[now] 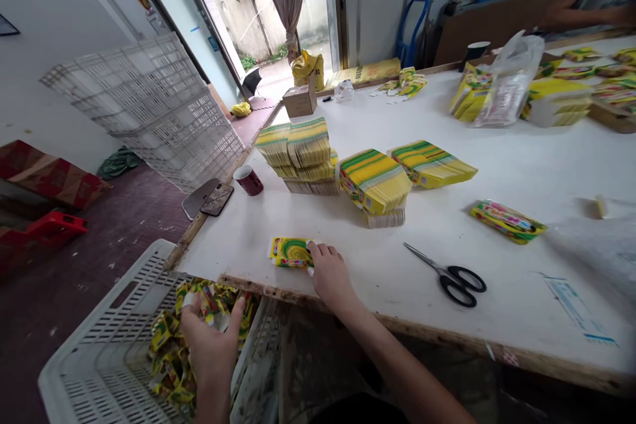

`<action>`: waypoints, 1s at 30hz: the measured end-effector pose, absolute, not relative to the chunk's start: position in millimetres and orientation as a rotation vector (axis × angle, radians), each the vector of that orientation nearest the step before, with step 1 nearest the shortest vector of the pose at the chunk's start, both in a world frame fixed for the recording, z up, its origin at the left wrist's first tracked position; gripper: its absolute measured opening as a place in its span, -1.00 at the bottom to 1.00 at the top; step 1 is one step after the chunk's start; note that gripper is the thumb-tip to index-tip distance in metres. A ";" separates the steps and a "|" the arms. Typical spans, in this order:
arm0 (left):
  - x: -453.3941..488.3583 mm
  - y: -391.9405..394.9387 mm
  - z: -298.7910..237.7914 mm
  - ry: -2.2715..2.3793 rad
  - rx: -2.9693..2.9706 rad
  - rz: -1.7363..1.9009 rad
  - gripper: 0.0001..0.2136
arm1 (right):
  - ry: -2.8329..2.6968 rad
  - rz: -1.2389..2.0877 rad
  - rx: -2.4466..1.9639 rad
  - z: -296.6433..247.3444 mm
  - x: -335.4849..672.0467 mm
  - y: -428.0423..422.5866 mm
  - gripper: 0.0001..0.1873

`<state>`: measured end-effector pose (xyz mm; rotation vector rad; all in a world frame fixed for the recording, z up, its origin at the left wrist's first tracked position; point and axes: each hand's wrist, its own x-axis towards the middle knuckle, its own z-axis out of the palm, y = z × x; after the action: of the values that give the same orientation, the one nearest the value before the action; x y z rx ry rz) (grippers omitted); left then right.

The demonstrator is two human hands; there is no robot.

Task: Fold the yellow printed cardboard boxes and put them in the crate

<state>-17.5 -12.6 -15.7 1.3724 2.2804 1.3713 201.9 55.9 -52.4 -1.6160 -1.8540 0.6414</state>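
Observation:
My left hand (211,338) reaches down into a white plastic crate (99,351) beside the table and closes on a yellow-green packet (206,305) from the heap of packets (171,358) inside. My right hand (330,275) rests on the white table (497,165) near its front edge. Its fingers lie flat, pressing on a small pile of yellow-green packets (291,252).
Stacks of flat yellow-green wrappers (375,179) stand mid-table, with more stacks (301,146) behind. Black scissors (450,273) lie to the right, beyond them a filled packet (507,220). A dark red mug (248,180) and two phones (209,199) sit at the left edge. Another person's arm (581,13) shows at the far right.

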 end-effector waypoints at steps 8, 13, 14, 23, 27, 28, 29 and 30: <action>34.5 -10.9 -44.4 1.818 1.237 1.312 -0.39 | -1.748 0.680 -1.549 -57.8 199.2 58.3 -0.58; 53.9 -13.0 -36.0 1.423 1.017 1.646 -0.33 | -1.651 0.896 -1.319 -44.6 193.4 34.5 -0.61; 57.3 -13.7 -30.0 1.294 0.973 1.701 -0.34 | -1.639 1.007 -1.217 -41.2 189.4 27.0 -0.61; 73.2 -5.2 5.0 1.112 0.714 1.839 -0.50 | -1.239 1.766 -0.625 -12.9 170.3 -11.1 -0.48; 74.7 -7.6 -5.5 1.260 0.817 1.732 -0.29 | -1.155 1.681 -0.728 -18.8 174.3 -5.7 -0.60; 75.0 -8.7 -8.4 1.295 0.812 1.729 -0.32 | -1.153 1.637 -0.743 -20.7 176.1 -4.2 -0.67; 74.7 -9.5 -11.2 1.330 0.792 1.738 -0.39 | -1.174 1.587 -0.758 -22.2 178.3 -2.7 -0.74; 73.9 -10.0 -13.8 1.363 0.765 1.761 -0.50 | -1.217 1.527 -0.781 -23.6 180.8 -1.4 -0.82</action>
<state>73.9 -10.0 -13.8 0.7655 1.3633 1.7613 180.8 -1.4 -23.6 -0.7808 -1.2171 1.5271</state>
